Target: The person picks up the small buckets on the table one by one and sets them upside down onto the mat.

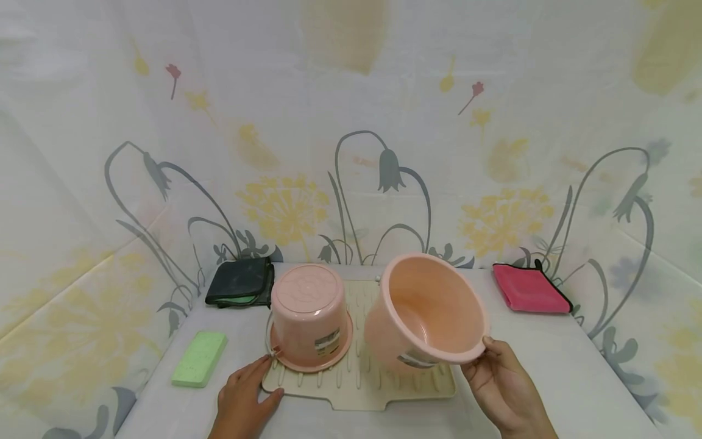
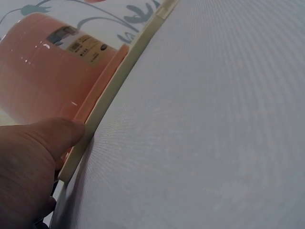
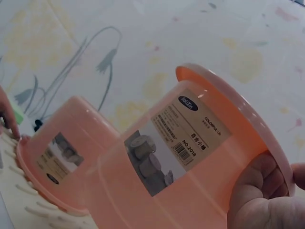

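In the head view a pink bucket stands upside down on the left part of a cream draining tray. My left hand touches its rim and the tray's left corner with extended fingers; its thumb lies along the tray edge. A second pink bucket is tilted, its mouth toward me, over the tray's right part. My right hand grips this bucket's rim at the lower right, thumb on one side and fingers curled beneath. The right wrist view shows its paper label up close.
A light green sponge lies at the left. Behind it sits a folded dark cloth with green beneath. At the back right is a folded red cloth with black edging. A flower-printed curtain surrounds the white table.
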A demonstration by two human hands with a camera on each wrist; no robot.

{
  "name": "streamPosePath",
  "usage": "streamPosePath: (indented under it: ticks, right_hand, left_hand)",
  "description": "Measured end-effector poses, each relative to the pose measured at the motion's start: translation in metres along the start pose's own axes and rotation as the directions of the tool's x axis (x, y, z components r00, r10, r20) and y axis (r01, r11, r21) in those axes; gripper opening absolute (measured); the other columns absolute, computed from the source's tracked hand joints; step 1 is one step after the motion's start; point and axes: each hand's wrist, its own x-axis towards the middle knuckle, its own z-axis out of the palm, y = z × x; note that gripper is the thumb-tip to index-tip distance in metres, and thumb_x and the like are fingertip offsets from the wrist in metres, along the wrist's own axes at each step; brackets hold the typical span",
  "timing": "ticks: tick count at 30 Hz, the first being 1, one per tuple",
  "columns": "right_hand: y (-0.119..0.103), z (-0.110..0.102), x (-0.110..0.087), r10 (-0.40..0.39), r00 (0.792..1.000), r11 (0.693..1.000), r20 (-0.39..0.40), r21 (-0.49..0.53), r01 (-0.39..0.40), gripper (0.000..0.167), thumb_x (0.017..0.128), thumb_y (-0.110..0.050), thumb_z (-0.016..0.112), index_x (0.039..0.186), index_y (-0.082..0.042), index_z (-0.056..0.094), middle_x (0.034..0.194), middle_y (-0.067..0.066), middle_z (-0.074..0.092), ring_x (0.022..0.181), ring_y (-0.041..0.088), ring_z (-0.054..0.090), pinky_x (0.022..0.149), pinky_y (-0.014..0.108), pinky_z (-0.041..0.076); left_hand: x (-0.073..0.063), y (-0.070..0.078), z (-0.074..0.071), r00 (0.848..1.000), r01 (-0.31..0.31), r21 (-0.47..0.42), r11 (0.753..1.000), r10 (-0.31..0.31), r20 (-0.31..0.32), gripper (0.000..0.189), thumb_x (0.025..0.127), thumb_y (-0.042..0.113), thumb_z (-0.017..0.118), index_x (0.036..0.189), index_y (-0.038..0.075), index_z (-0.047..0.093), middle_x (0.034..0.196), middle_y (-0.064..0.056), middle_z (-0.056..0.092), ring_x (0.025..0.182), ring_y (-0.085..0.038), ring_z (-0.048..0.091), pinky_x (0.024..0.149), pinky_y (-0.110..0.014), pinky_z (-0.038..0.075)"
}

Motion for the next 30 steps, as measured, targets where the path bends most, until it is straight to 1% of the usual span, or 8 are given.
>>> streamPosePath:
  ticks: [5,12,14,19,23,26,28,30]
  right_hand:
    - [0.006,-0.002,0.001,0.018,0.998,0.999,0.059,0.033,-0.02,0.062,0.114,-0.02,0.005,0.145,0.002,0.054,0.143,0.014,0.061,0.13,0.023,0.062,0.116,0.033,0.045]
    - [0.014,-0.003,-0.002,0.069,0.993,0.993,0.101,0.088,-0.078,0.063,0.114,-0.024,0.005,0.148,0.001,0.052,0.145,0.014,0.06,0.132,0.021,0.06,0.12,0.032,0.041]
    - [0.016,-0.004,-0.002,0.078,0.991,0.991,0.108,0.098,-0.088,0.062,0.115,-0.023,0.007,0.148,0.0,0.052,0.145,0.013,0.06,0.131,0.02,0.06,0.121,0.031,0.039]
    - [0.023,-0.005,-0.002,0.073,0.99,0.987,0.117,0.135,-0.088,0.055,0.115,-0.021,0.013,0.143,0.003,0.055,0.139,0.012,0.063,0.126,0.018,0.061,0.118,0.03,0.043]
    - [0.031,-0.007,-0.003,0.066,0.988,0.984,0.14,0.154,-0.088,0.054,0.115,-0.02,0.016,0.14,0.004,0.057,0.138,0.013,0.064,0.126,0.019,0.063,0.117,0.029,0.044]
    - [0.036,-0.008,-0.003,0.063,0.981,0.979,0.183,0.18,-0.096,0.054,0.114,-0.019,0.017,0.14,0.005,0.057,0.139,0.013,0.064,0.126,0.02,0.063,0.117,0.027,0.043]
    - [0.039,-0.008,-0.002,0.062,0.976,0.974,0.208,0.201,-0.105,0.052,0.114,-0.018,0.018,0.141,0.006,0.056,0.14,0.014,0.063,0.127,0.021,0.062,0.117,0.025,0.042]
    - [0.043,-0.007,-0.001,0.064,0.972,0.969,0.227,0.219,-0.115,0.05,0.114,-0.017,0.021,0.141,0.006,0.056,0.141,0.014,0.062,0.129,0.021,0.061,0.117,0.024,0.041]
  left_hand:
    - [0.001,0.002,-0.001,1.0,-0.009,-0.011,1.0,0.009,-0.001,0.08,0.089,0.051,0.08,0.155,0.017,0.053,0.16,-0.005,0.05,0.141,-0.045,0.041,0.107,-0.078,0.03]
    - [0.001,0.002,-0.001,1.0,-0.017,-0.006,1.0,0.017,-0.005,0.079,0.088,0.048,0.081,0.154,0.015,0.053,0.159,-0.006,0.051,0.141,-0.046,0.042,0.107,-0.078,0.032]
    - [0.001,0.002,-0.001,1.0,-0.017,-0.004,1.0,0.017,-0.007,0.079,0.088,0.047,0.082,0.154,0.015,0.054,0.159,-0.006,0.051,0.141,-0.046,0.042,0.107,-0.077,0.032]
    - [0.003,0.001,-0.002,1.0,-0.002,-0.014,1.0,0.002,0.01,0.08,0.088,0.048,0.081,0.153,0.011,0.053,0.159,-0.01,0.051,0.141,-0.046,0.041,0.108,-0.077,0.032]
    - [0.005,0.001,-0.003,1.0,0.003,-0.029,1.0,-0.003,0.018,0.076,0.092,0.046,0.078,0.152,0.007,0.054,0.158,-0.013,0.052,0.142,-0.046,0.043,0.111,-0.075,0.032]
    - [0.003,0.004,-0.006,0.999,-0.044,-0.087,0.995,0.041,-0.03,0.065,0.095,0.036,0.075,0.148,0.003,0.056,0.153,-0.016,0.056,0.141,-0.045,0.049,0.114,-0.069,0.037]
    - [-0.001,0.009,-0.01,0.994,-0.082,-0.133,0.988,0.071,-0.086,0.057,0.097,0.03,0.074,0.144,0.002,0.059,0.148,-0.018,0.059,0.137,-0.044,0.053,0.112,-0.066,0.041]
    - [-0.006,0.017,-0.012,0.985,-0.112,-0.187,0.976,0.084,-0.153,0.05,0.098,0.025,0.073,0.141,0.003,0.062,0.144,-0.017,0.062,0.134,-0.041,0.057,0.11,-0.064,0.044]
